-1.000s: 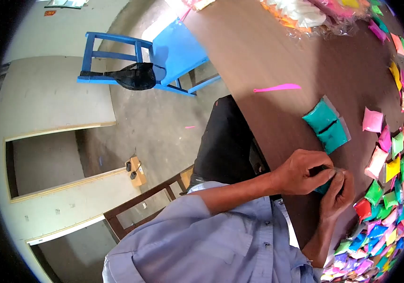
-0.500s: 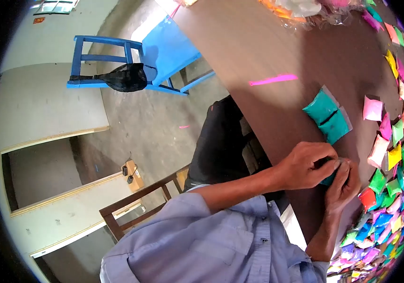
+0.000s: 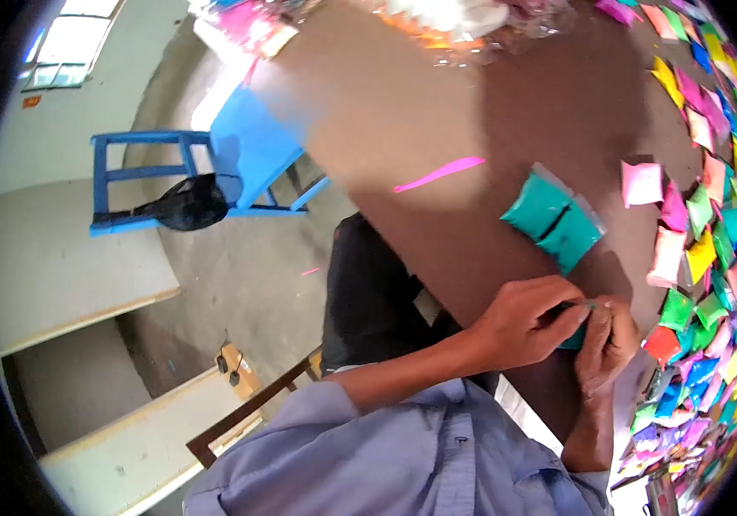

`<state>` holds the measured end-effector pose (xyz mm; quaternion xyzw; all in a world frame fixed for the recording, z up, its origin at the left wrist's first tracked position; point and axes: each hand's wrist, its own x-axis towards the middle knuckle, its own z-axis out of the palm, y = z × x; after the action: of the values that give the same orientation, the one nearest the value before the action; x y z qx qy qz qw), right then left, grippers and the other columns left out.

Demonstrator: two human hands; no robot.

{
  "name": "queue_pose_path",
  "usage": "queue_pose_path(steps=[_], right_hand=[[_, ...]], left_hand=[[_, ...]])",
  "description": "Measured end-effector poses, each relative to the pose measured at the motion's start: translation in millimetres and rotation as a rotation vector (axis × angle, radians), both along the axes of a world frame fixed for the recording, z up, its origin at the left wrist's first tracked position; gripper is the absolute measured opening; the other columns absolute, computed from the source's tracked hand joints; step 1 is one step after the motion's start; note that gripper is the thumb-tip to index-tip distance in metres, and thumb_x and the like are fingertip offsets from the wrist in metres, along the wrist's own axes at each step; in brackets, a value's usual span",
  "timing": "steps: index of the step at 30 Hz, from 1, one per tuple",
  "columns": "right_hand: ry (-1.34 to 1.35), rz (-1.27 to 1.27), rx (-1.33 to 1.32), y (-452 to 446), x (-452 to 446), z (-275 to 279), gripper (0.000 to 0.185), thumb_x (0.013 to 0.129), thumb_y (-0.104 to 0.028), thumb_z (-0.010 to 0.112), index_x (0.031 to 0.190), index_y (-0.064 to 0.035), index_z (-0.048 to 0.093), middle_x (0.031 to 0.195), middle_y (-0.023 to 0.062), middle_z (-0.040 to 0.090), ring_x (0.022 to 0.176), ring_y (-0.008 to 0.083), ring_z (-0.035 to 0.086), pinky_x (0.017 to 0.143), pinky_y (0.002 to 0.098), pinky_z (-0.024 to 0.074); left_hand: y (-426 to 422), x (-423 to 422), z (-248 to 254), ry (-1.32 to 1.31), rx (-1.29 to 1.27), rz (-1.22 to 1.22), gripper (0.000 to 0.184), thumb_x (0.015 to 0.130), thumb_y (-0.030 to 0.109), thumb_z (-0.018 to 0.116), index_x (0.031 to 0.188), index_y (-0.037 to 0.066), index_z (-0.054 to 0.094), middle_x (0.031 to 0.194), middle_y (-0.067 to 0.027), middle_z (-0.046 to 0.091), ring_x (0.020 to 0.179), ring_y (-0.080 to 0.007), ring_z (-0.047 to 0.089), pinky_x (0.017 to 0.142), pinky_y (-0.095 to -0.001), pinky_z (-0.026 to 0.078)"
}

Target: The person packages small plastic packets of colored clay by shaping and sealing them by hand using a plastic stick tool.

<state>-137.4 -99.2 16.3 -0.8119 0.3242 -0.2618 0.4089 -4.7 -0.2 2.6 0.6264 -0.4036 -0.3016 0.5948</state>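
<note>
My left hand (image 3: 530, 320) and my right hand (image 3: 607, 346) meet over the brown table, fingertips pinched together. Between them they grip a small teal packet (image 3: 572, 339), mostly hidden behind the fingers; only slivers of teal show. Just beyond the hands lie two filled teal packets (image 3: 555, 220), side by side with a dark gap between them and clear plastic along one edge. A pink plastic tool, thin and flat like a modelling knife (image 3: 440, 174), rests farther to the left.
Many small coloured packets (image 3: 702, 256) spread along the table's right side. Clear plastic bags with orange and white contents (image 3: 454, 24) lie at the far end. Left of the brown table (image 3: 385, 103) stands a blue chair (image 3: 252, 142) with a black bag (image 3: 189, 203) hanging on it.
The whole view has shifted, so the table items appear farther left. Both hands stay pinched together at the teal packet, with the fingers slightly repositioned.
</note>
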Motion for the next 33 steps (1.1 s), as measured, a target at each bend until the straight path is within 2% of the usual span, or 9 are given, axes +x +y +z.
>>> queue_pose_path(steps=[6,12,19,25,27,30,31,32,33], right_hand=[[-0.051,0.069,0.086,-6,-7,-4,0.018,0.097,-0.012,0.059,0.085,0.0004,0.062,0.071,0.0149,0.060,0.057,0.0305,0.059,0.054,0.0384,0.0447],[-0.051,0.090,0.088,-9,-8,-5,0.020,0.096,-0.016,0.062,0.084,0.0002,0.063,0.071,0.0150,0.061,0.057,0.0308,0.059,0.053,0.0392,0.0451],[-0.140,0.139,0.133,-8,-14,-3,0.010,0.091,-0.008,0.066,0.086,0.0004,0.065,0.074,0.0145,0.065,0.061,0.0313,0.063,0.055,0.0402,0.0506],[-0.179,0.126,0.112,-6,-13,4,0.005,0.091,-0.002,0.065,0.086,0.0000,0.065,0.074,0.0151,0.063,0.062,0.0308,0.062,0.057,0.0400,0.0500],[-0.175,0.084,0.133,-5,-13,7,0.007,0.093,-0.004,0.065,0.088,0.0013,0.065,0.074,0.0165,0.063,0.063,0.0327,0.062,0.058,0.0400,0.0501],[-0.192,0.041,0.131,1,-15,6,0.010,0.096,-0.006,0.064,0.090,0.0017,0.065,0.077,0.0178,0.064,0.064,0.0344,0.063,0.061,0.0396,0.0511],[-0.210,0.023,0.118,4,-15,2,0.011,0.097,-0.007,0.064,0.090,0.0018,0.066,0.078,0.0180,0.065,0.064,0.0342,0.063,0.061,0.0395,0.0513],[-0.224,0.027,0.055,4,-14,-2,0.012,0.097,-0.009,0.064,0.093,0.0022,0.066,0.078,0.0171,0.065,0.064,0.0289,0.063,0.061,0.0375,0.0506],[-0.221,0.026,0.026,5,-12,-2,0.012,0.097,-0.009,0.064,0.093,0.0022,0.066,0.078,0.0171,0.065,0.064,0.0289,0.063,0.061,0.0375,0.0506]], left_hand=[[0,2,2,-0.033,0.038,-0.042,0.007,0.089,0.006,0.073,0.093,0.002,0.068,0.084,-0.0127,0.069,0.071,-0.0294,0.067,0.061,-0.0375,0.052],[2,-1,0,-0.069,0.054,-0.034,0.010,0.087,0.004,0.074,0.095,0.002,0.068,0.085,-0.0135,0.071,0.074,-0.0305,0.070,0.064,-0.0379,0.055],[2,0,8,-0.071,0.038,-0.064,0.010,0.085,0.000,0.072,0.095,0.001,0.069,0.087,-0.0148,0.072,0.075,-0.0295,0.071,0.066,-0.0366,0.056],[4,-2,15,-0.107,0.210,-0.067,0.006,0.091,0.003,0.069,0.095,0.000,0.070,0.082,-0.0134,0.070,0.070,-0.0180,0.067,0.063,-0.0304,0.053],[2,-4,14,-0.093,0.191,-0.069,0.010,0.093,0.011,0.069,0.098,0.002,0.069,0.083,-0.0139,0.070,0.070,-0.0218,0.068,0.062,-0.0331,0.052],[4,-6,8,0.038,0.198,-0.034,0.017,0.096,0.016,0.070,0.100,0.000,0.069,0.076,-0.0057,0.065,0.068,-0.0066,0.056,0.059,-0.0276,0.047],[7,-4,7,0.022,0.173,-0.040,0.017,0.096,0.016,0.070,0.100,0.000,0.069,0.076,-0.0057,0.065,0.068,-0.0066,0.056,0.059,-0.0276,0.047],[9,-3,5,0.059,0.178,-0.056,0.015,0.098,0.015,0.068,0.099,0.000,0.069,0.081,-0.0015,0.065,0.074,-0.0050,0.056,0.064,-0.0252,0.047],[9,-2,2,0.105,0.181,-0.072,0.014,0.100,0.013,0.066,0.099,0.000,0.070,0.086,0.0026,0.065,0.080,-0.0033,0.056,0.070,-0.0228,0.047]])
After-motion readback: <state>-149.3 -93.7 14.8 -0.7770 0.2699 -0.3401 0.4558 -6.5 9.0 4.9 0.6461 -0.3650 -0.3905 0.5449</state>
